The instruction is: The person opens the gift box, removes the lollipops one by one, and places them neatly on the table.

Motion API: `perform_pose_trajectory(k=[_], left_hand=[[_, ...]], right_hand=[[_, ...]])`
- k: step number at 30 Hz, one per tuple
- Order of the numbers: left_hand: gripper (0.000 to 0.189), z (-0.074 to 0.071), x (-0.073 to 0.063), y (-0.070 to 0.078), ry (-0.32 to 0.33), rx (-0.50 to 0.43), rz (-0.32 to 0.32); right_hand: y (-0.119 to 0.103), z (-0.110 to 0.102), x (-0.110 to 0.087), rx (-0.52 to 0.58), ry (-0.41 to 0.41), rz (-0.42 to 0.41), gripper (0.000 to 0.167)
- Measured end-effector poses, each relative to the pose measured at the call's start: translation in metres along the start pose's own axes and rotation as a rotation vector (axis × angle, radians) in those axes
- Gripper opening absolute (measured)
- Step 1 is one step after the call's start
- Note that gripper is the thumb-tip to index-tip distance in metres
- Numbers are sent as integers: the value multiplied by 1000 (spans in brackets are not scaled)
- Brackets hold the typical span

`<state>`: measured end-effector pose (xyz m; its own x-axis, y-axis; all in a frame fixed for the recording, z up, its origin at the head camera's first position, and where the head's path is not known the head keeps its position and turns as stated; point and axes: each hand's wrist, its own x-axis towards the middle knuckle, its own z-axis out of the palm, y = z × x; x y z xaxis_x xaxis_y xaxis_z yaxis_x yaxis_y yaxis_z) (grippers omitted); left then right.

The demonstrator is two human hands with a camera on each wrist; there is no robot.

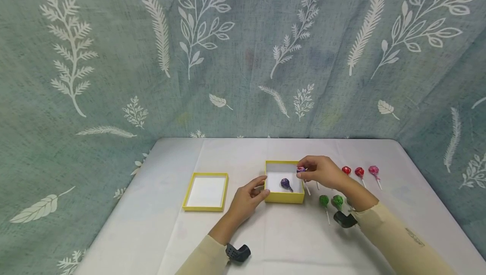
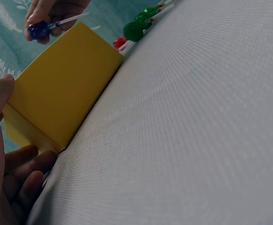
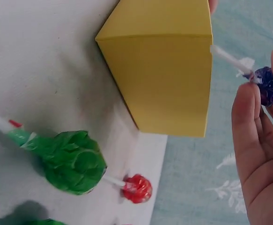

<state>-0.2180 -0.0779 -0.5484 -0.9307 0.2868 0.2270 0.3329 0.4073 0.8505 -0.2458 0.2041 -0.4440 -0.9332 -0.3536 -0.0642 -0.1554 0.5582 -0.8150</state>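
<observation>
A yellow box (image 1: 284,198) with a white inside stands uncovered on the table. My left hand (image 1: 244,201) holds its left side, the thumb and fingers spread along that wall. One purple-wrapped lollipop (image 1: 285,183) lies inside the box. Over the right rim, my right hand (image 1: 322,171) pinches another lollipop (image 3: 269,86) by its dark blue-purple wrapped head, between thumb and fingers. The white stick of this held lollipop points down and away from the fingers, beside the box's right wall.
To the left lies a shallow yellow-edged lid (image 1: 203,208), white side up. Right of the box are green lollipops (image 1: 324,200), red lollipops (image 1: 359,172) and a pink lollipop (image 1: 373,170); my right forearm partly covers this group. A leaf-patterned cloth (image 1: 243,98) hangs behind the table.
</observation>
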Motion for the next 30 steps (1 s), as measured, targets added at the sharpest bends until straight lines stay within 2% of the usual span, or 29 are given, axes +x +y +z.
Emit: perform_pose_trajectory(k=[7,11,20,27,30], left_hand=[[54,0,-1,2,-2,4,-14],[54,-1,-1,2,-5,-1,-18],[53,0,-2,3,-13,-2,-23],[54,-1,-1,0,-1,10,-13],[54,-1,-1,0,-4,6,-11]], right_hand=[[8,-4,-12,103,-22,12,37],[15,-5,-15,109,2,21,37],[37,-9,-35,135,37,132,48],[49,-19,-49,129,97,108,47],[52,-21,-54,120,119,129,50]])
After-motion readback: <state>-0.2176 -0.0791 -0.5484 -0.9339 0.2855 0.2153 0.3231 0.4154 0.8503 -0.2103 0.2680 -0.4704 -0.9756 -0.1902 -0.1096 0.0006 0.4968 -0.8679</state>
